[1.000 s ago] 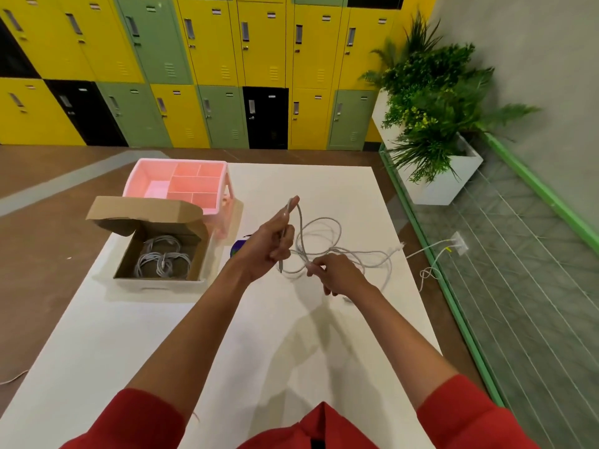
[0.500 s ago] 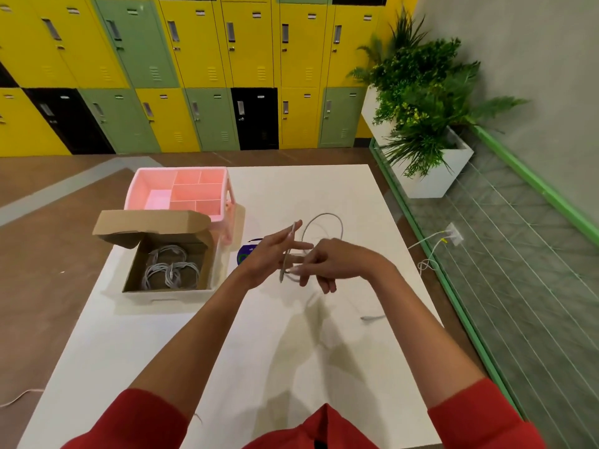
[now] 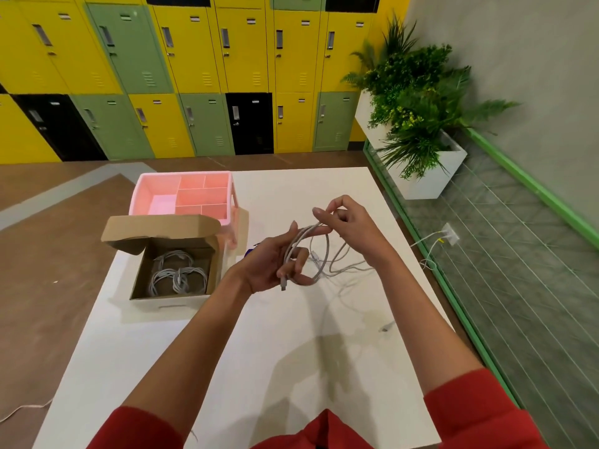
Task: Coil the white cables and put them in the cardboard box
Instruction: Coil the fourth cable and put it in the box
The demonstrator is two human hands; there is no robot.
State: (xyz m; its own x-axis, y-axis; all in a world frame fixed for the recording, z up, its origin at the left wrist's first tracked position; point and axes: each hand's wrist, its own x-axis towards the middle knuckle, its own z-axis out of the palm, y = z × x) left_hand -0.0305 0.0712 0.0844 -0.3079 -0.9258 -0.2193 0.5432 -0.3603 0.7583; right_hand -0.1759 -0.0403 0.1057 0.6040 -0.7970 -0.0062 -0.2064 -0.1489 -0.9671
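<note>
1. Step in hand. We judged this to be mid-coiling: the white cable was held above the table at the centre of the frame, some loops gathered and the rest not yet wound.
2. Doing it well. We judged that each new turn should match the size of the gathered loops and be laid flat against them, with the slack fed through the guiding fingers so that no twist built up. The loose tail lay on the table at right of centre, and we would draw it in gently so that its connector did not snag.
3. Left hand. It sat just left of centre, palm turned towards the camera. Its fingers were partly curled round the gathered loops, with the thumb underneath. One plug end hung below the palm.
4. Right hand. It was raised slightly above and to the right of the left hand. Thumb and forefinger pinched the cable at the top of the loop, and the other fingers were curled in. Both forearms reached in from the lower edge of the frame.
5. Destination. The cardboard box stood open at left of centre, near the left hand but apart from it. The coiled cables in it left room, by our judgement, for another.
6. Surroundings. A pink organiser stood just behind the box, above it in the frame.
</note>
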